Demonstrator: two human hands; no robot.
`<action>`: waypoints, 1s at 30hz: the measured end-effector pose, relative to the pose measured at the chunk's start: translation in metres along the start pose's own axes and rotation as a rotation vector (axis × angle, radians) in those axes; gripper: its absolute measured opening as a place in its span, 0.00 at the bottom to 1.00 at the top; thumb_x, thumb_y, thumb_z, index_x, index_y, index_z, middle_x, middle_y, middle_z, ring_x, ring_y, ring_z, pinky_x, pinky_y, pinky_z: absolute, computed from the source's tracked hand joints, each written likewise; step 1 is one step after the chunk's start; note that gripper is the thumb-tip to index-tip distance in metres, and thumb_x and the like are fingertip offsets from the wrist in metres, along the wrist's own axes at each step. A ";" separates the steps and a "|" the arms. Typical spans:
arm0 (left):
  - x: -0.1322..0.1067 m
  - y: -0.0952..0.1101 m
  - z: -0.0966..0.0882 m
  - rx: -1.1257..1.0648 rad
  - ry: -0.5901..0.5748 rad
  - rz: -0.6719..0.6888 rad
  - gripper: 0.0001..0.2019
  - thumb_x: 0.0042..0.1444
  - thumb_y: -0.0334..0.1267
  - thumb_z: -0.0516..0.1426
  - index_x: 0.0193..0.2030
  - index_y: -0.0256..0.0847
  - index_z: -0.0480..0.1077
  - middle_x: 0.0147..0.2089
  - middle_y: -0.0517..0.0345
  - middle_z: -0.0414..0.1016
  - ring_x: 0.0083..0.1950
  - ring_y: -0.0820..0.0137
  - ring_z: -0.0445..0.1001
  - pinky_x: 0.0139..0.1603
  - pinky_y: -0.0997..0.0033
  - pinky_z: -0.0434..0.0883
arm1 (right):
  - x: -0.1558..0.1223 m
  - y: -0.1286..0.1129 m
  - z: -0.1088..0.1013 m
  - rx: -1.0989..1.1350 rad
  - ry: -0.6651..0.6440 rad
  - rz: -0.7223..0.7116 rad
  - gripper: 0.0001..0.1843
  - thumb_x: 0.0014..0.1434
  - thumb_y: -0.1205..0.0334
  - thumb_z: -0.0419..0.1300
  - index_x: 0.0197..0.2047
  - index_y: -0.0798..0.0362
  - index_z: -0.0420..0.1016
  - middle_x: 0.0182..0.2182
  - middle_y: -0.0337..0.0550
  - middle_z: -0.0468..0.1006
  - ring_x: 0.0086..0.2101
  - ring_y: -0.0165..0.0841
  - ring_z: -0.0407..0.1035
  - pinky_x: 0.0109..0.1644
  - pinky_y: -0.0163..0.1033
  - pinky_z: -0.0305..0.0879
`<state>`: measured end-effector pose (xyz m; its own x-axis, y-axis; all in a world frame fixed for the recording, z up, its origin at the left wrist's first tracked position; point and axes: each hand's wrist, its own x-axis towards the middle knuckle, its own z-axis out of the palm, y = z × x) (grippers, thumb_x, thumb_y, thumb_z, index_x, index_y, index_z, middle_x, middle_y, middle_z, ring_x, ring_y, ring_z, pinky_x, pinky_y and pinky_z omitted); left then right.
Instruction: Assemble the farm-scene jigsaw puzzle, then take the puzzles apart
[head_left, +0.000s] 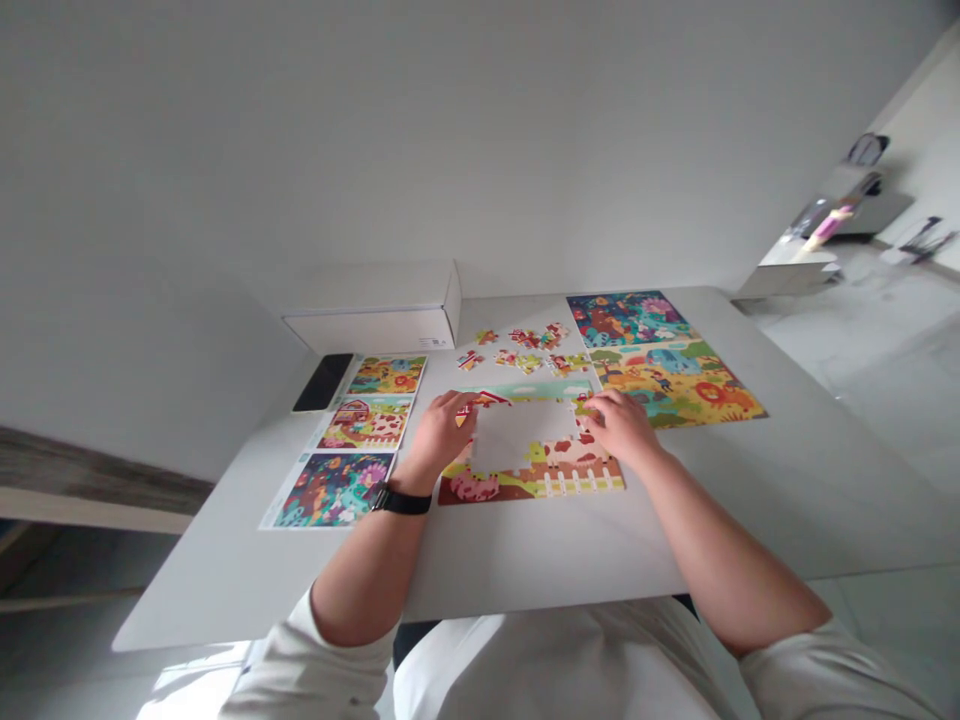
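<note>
- White table (570,550), and there's plenty on it.
- Back left: a white box (375,318) at the far edge, and beside it a dark slab, probably a phone (324,381).
- Next to that, a sheet of three pictures (352,440).
- Centre: a half-built puzzle (536,482) with a bare gap in its middle.
- Behind it, loose pieces (525,348) lie scattered.
- Right: two finished puzzles (675,385), edge touching edge.

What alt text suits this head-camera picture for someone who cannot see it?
A person's left hand and right hand rest on a half-built farm jigsaw with a bare middle, on a white table. Loose pieces lie beyond it, finished puzzles to its right, a picture sheet to its left.
</note>
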<state>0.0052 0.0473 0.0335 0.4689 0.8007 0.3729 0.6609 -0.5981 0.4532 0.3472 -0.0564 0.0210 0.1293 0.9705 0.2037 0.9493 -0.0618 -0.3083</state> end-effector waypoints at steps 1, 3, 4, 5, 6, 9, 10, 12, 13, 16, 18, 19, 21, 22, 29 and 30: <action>0.000 0.001 0.001 0.007 -0.012 0.003 0.14 0.70 0.34 0.56 0.57 0.44 0.79 0.52 0.50 0.83 0.56 0.60 0.80 0.63 0.59 0.75 | -0.001 -0.001 0.000 -0.002 -0.005 0.010 0.09 0.67 0.61 0.64 0.48 0.46 0.85 0.54 0.48 0.82 0.54 0.46 0.75 0.61 0.48 0.67; 0.000 0.001 0.001 0.009 -0.033 0.017 0.15 0.69 0.34 0.56 0.57 0.45 0.79 0.53 0.51 0.83 0.57 0.59 0.79 0.64 0.58 0.75 | -0.001 -0.002 -0.002 -0.003 -0.017 0.027 0.09 0.67 0.60 0.64 0.48 0.45 0.85 0.54 0.46 0.83 0.54 0.46 0.75 0.61 0.49 0.66; 0.000 0.001 0.001 0.006 -0.040 0.031 0.15 0.70 0.35 0.55 0.57 0.46 0.79 0.53 0.51 0.83 0.57 0.59 0.79 0.64 0.58 0.75 | -0.001 -0.002 -0.003 -0.001 -0.023 0.032 0.09 0.67 0.60 0.64 0.48 0.44 0.86 0.54 0.45 0.83 0.54 0.46 0.75 0.61 0.49 0.66; 0.000 0.002 0.000 0.003 -0.044 0.047 0.15 0.70 0.35 0.55 0.57 0.46 0.79 0.53 0.51 0.83 0.57 0.60 0.79 0.64 0.57 0.75 | 0.000 -0.002 -0.004 0.003 -0.031 0.034 0.09 0.68 0.60 0.64 0.47 0.44 0.86 0.55 0.44 0.84 0.55 0.45 0.75 0.62 0.49 0.66; 0.000 0.001 0.000 0.003 -0.048 0.062 0.15 0.71 0.36 0.55 0.58 0.46 0.79 0.54 0.51 0.82 0.57 0.60 0.78 0.64 0.57 0.75 | 0.000 -0.002 -0.006 0.008 -0.042 0.031 0.10 0.68 0.60 0.63 0.47 0.43 0.87 0.55 0.43 0.85 0.55 0.45 0.76 0.63 0.49 0.66; -0.001 -0.001 0.001 0.056 -0.049 0.062 0.16 0.70 0.37 0.55 0.60 0.46 0.78 0.55 0.50 0.82 0.58 0.58 0.78 0.65 0.55 0.74 | 0.002 0.000 -0.009 0.028 -0.069 0.007 0.11 0.70 0.59 0.62 0.47 0.42 0.88 0.54 0.41 0.86 0.54 0.42 0.77 0.64 0.49 0.66; -0.001 -0.003 0.002 0.084 -0.053 0.048 0.16 0.70 0.37 0.56 0.61 0.46 0.78 0.56 0.49 0.81 0.59 0.57 0.77 0.66 0.54 0.73 | 0.002 0.001 -0.010 0.030 -0.072 -0.001 0.11 0.70 0.59 0.62 0.47 0.42 0.88 0.54 0.40 0.86 0.54 0.42 0.78 0.64 0.48 0.67; -0.001 -0.007 0.005 0.132 -0.066 0.014 0.18 0.68 0.37 0.57 0.62 0.46 0.78 0.58 0.48 0.81 0.60 0.55 0.77 0.67 0.53 0.73 | 0.003 0.001 -0.011 0.024 -0.074 -0.013 0.11 0.70 0.59 0.63 0.48 0.41 0.89 0.55 0.40 0.86 0.54 0.42 0.78 0.64 0.48 0.67; -0.001 -0.009 0.007 0.147 -0.075 -0.003 0.19 0.67 0.36 0.58 0.62 0.46 0.78 0.59 0.47 0.81 0.60 0.55 0.77 0.67 0.53 0.73 | 0.003 0.001 -0.012 0.018 -0.076 -0.017 0.11 0.70 0.59 0.63 0.48 0.41 0.89 0.55 0.40 0.86 0.54 0.42 0.78 0.64 0.49 0.68; -0.001 -0.015 0.011 0.156 -0.103 -0.027 0.20 0.65 0.34 0.57 0.62 0.45 0.78 0.59 0.47 0.81 0.60 0.55 0.79 0.68 0.54 0.73 | 0.004 0.000 -0.014 -0.009 -0.101 -0.030 0.12 0.69 0.58 0.64 0.49 0.41 0.90 0.56 0.41 0.86 0.55 0.43 0.78 0.65 0.50 0.67; -0.001 -0.018 0.012 0.152 -0.116 -0.023 0.21 0.65 0.32 0.56 0.61 0.45 0.79 0.59 0.47 0.81 0.61 0.56 0.79 0.69 0.55 0.73 | 0.005 0.000 -0.015 -0.022 -0.121 -0.038 0.11 0.69 0.56 0.64 0.49 0.41 0.90 0.56 0.42 0.86 0.57 0.44 0.78 0.66 0.51 0.66; 0.000 -0.018 0.012 0.149 -0.119 -0.020 0.21 0.65 0.32 0.55 0.61 0.44 0.79 0.59 0.47 0.81 0.61 0.56 0.79 0.69 0.55 0.73 | 0.005 -0.001 -0.016 -0.026 -0.129 -0.043 0.11 0.69 0.56 0.65 0.49 0.41 0.90 0.57 0.42 0.86 0.57 0.45 0.77 0.66 0.51 0.66; 0.000 -0.019 0.012 0.143 -0.120 -0.022 0.21 0.65 0.32 0.55 0.61 0.44 0.79 0.60 0.48 0.81 0.61 0.57 0.79 0.68 0.56 0.74 | 0.005 -0.001 -0.017 -0.029 -0.139 -0.050 0.12 0.69 0.56 0.65 0.50 0.41 0.90 0.57 0.43 0.86 0.58 0.45 0.77 0.66 0.52 0.66; 0.000 -0.019 0.012 0.141 -0.119 -0.023 0.20 0.65 0.32 0.55 0.60 0.45 0.79 0.59 0.48 0.82 0.61 0.57 0.79 0.68 0.57 0.74 | 0.006 -0.001 -0.017 -0.030 -0.139 -0.050 0.12 0.69 0.56 0.65 0.50 0.41 0.90 0.57 0.43 0.86 0.58 0.45 0.77 0.66 0.52 0.66; 0.002 -0.018 0.011 0.122 -0.087 -0.019 0.20 0.63 0.31 0.55 0.57 0.45 0.82 0.58 0.48 0.83 0.60 0.57 0.80 0.68 0.55 0.74 | 0.009 0.002 -0.015 0.075 -0.093 -0.048 0.13 0.70 0.60 0.62 0.49 0.43 0.89 0.55 0.42 0.87 0.56 0.41 0.79 0.64 0.48 0.69; 0.002 -0.017 0.011 0.115 -0.069 -0.019 0.19 0.63 0.31 0.55 0.56 0.45 0.82 0.58 0.48 0.83 0.60 0.57 0.80 0.68 0.55 0.74 | 0.011 0.004 -0.015 0.109 -0.074 -0.040 0.13 0.70 0.61 0.61 0.49 0.44 0.89 0.55 0.42 0.87 0.56 0.41 0.79 0.64 0.47 0.70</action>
<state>0.0013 0.0597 0.0179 0.4923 0.8144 0.3072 0.7307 -0.5785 0.3627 0.3569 -0.0500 0.0359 0.0664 0.9864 0.1503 0.9161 -0.0006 -0.4010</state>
